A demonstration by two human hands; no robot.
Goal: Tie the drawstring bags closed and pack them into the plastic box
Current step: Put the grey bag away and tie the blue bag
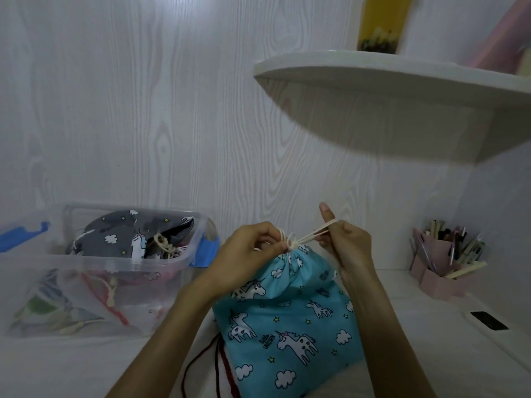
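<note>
Left hand (253,248) is pinching the gathered neck of the blue unicorn bag (290,320) lying on the white surface; right hand (342,242) is gripping its cream drawstring (309,237), pulled taut. Clear plastic box (161,278) is sitting left, holding a grey bag (120,237).

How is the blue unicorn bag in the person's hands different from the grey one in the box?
The turquoise unicorn-print cloth bag lies on the table, its cream cord gripped by both hands; the dark grey unicorn-print bag lies untouched in the clear plastic box, cord already knotted. Both carry unicorns and clouds.
</note>
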